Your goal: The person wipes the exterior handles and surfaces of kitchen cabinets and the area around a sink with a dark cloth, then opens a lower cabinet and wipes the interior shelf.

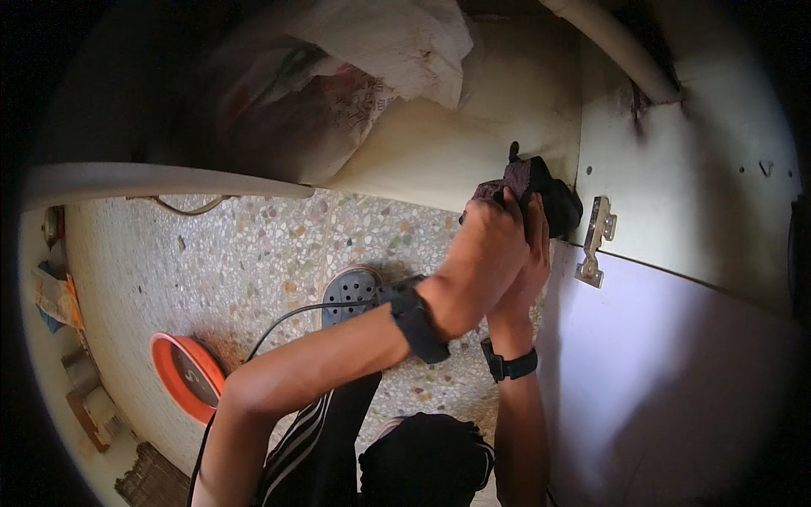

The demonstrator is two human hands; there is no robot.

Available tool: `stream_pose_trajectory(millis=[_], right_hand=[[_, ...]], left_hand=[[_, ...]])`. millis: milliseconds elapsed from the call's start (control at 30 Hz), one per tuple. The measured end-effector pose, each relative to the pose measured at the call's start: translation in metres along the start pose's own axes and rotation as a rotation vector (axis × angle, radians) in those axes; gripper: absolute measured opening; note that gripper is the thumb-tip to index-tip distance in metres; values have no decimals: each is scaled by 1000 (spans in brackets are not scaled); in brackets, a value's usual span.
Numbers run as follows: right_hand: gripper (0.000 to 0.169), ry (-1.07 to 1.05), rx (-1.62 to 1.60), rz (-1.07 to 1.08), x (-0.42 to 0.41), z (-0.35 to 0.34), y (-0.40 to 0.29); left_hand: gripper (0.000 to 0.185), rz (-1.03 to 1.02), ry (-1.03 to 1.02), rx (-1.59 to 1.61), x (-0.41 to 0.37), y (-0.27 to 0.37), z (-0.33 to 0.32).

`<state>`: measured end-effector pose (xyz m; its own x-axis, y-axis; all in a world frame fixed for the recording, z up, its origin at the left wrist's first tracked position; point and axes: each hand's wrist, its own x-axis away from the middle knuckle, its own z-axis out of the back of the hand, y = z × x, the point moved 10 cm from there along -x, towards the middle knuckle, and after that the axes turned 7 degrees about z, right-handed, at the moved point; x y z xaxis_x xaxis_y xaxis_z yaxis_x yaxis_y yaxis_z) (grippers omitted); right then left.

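At the cabinet's front corner, beside the hinge, lies a bundled dark cloth [554, 199], black with purplish-brown parts. My left hand [488, 253] rests on its near side, fingers bent against it. Close against it, my right hand [532, 260] also touches the cloth, its fingers pointing away from me. The two hands overlap in the view, so parts of the fingers and of the cloth are hidden. Each wrist wears a black strap.
A metal cabinet hinge [593, 244] joins the side panel to an open white door [633, 367]. A plastic bag [380, 70] sits inside the cabinet, and a pipe [621, 51] enters its side. An orange basin [190, 377] with water stands on the terrazzo floor [253, 253].
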<state>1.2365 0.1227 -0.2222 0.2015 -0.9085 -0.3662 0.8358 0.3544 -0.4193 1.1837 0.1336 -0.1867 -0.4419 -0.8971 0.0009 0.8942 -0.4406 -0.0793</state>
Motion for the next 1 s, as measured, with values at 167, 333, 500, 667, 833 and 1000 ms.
stream_pose_trajectory(millis=[167,333,500,667,833,1000], right_hand=[[55,34,-156,76,-13,-29,-45],[52,74,-281,199,-49,-67,-94],[52,59,-333,174,-49,-68,-82],[56,33,-306,152,-29,-44,-70],[52,-78,-113,90,-4,-25,-47],[54,-59,-46,95,-35,-34,-46]], left_hand=[[17,8,-64,-65,23,-48,6],[11,131,-95,14,39,-123,-11],[10,94,-160,16,30,-120,-12],[13,28,-134,10,33,-82,-8],[14,1,-60,-60,39,-41,-5],[8,20,198,245,39,-80,14]])
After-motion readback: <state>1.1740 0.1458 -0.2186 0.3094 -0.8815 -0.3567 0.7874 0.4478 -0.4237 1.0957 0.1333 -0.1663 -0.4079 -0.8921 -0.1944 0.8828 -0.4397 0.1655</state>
